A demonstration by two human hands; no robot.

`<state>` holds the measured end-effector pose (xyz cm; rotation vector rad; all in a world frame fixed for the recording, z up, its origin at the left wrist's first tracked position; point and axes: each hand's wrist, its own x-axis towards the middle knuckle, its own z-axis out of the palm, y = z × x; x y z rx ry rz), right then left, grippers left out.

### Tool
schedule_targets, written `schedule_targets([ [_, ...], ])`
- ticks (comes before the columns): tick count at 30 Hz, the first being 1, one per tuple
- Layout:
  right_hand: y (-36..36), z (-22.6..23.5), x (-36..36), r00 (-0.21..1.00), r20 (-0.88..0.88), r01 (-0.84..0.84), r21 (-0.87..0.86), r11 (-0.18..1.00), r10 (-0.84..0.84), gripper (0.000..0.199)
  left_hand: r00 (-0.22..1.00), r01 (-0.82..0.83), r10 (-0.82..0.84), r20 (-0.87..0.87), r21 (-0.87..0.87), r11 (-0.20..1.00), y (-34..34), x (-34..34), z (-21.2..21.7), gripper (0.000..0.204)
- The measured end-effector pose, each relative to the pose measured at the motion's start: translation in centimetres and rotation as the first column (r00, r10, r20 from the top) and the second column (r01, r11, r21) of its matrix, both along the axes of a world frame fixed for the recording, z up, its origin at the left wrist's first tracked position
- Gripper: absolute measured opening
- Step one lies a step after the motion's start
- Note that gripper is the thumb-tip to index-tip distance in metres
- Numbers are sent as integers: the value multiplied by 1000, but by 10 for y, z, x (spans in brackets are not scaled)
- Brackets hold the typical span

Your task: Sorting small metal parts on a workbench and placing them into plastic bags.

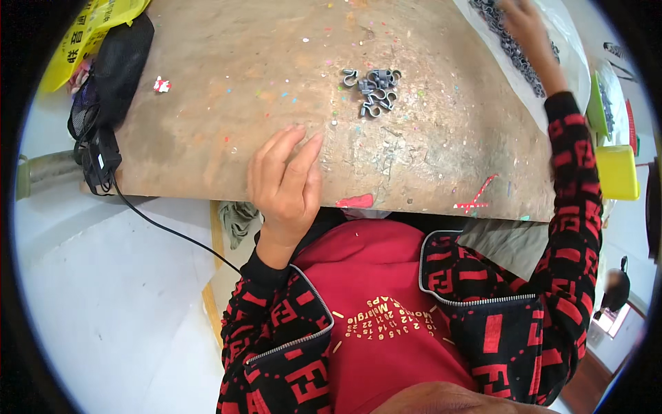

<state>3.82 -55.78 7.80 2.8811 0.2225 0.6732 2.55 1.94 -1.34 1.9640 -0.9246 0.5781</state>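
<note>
My left hand (286, 181) rests at the table's near edge, fingers stretched out and slightly apart, holding nothing. Beyond it and to the right lies a small cluster of grey C-shaped clips (374, 92), apart from the hand. My right arm reaches to the far right corner, where my right hand (527, 31) is over a heap of similar grey clips (516, 58). That heap lies on a white plastic sheet or bag (576, 41). The right fingertips are blurred and near the picture's top edge, so whether they grip a clip is not visible.
The worn wooden table (207, 159) is dotted with paint flecks. At its left lie a black mesh pouch (124, 65), a yellow plastic bag (89, 34) and a black adapter (102, 155) with a trailing cable. To the right are a yellow container (616, 172) and a green tray (597, 107).
</note>
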Motion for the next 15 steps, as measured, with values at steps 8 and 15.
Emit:
schedule_targets([
  [8, 152, -23, 4, 933, 267, -270, 73, 960, 242, 4, 996, -83, 84, -15, 72, 994, 11, -3, -6, 40],
  [15, 317, -77, -9, 905, -116, -371, 252, 894, 409, 63, 998, -51, 52, -21, 43, 998, 0, 4, -8, 37],
])
